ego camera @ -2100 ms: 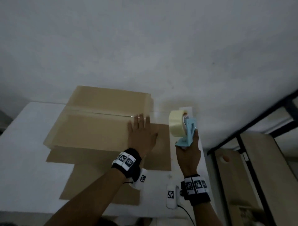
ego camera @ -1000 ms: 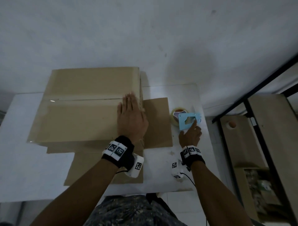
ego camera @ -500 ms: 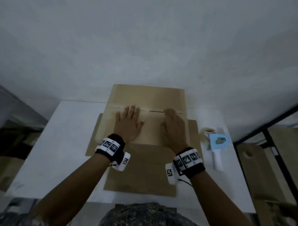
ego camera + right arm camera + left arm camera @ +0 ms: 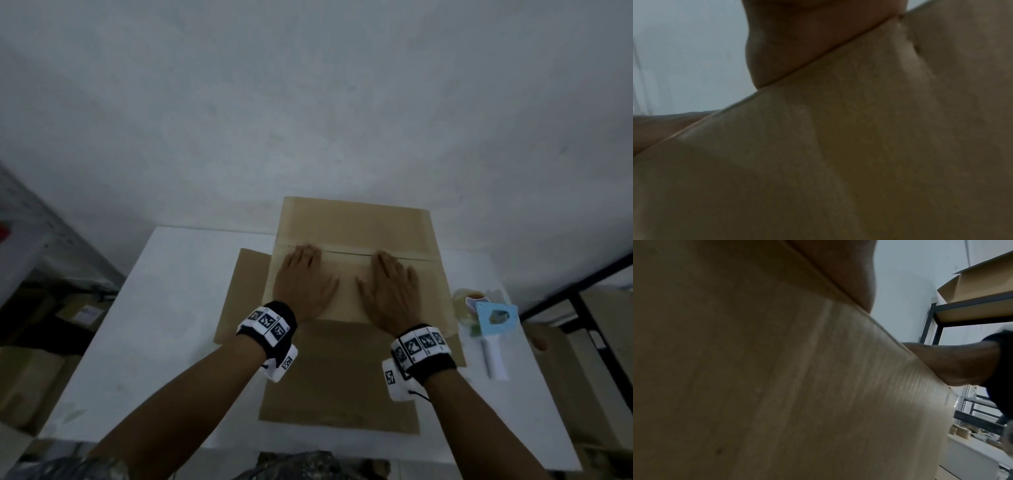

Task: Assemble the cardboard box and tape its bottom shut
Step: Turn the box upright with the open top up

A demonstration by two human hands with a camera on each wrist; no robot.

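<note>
A brown cardboard box (image 4: 352, 226) stands on the white table (image 4: 164, 308) with its taped bottom facing up; a seam runs across the closed flaps. Its lower flaps (image 4: 339, 387) lie spread on the table toward me. My left hand (image 4: 303, 274) lies flat on the left part of the closed flaps, fingers straight, tips at the seam. On the right part my right hand (image 4: 390, 281) presses flat the same way. Both wrist views show mostly cardboard (image 4: 777, 386) (image 4: 838, 162) close up. A blue tape dispenser (image 4: 489, 322) with its tape roll lies on the table right of the box.
A pale wall rises just behind the table. A dark metal shelf rack (image 4: 589, 308) with cardboard stands to the right, and its frame (image 4: 962, 318) shows in the left wrist view. Stacked boxes (image 4: 41, 359) sit low on the left.
My right hand put the tape dispenser down on the table at the right and came onto the box top. My left hand shifted left along the seam. The view swung so the box is centred.
</note>
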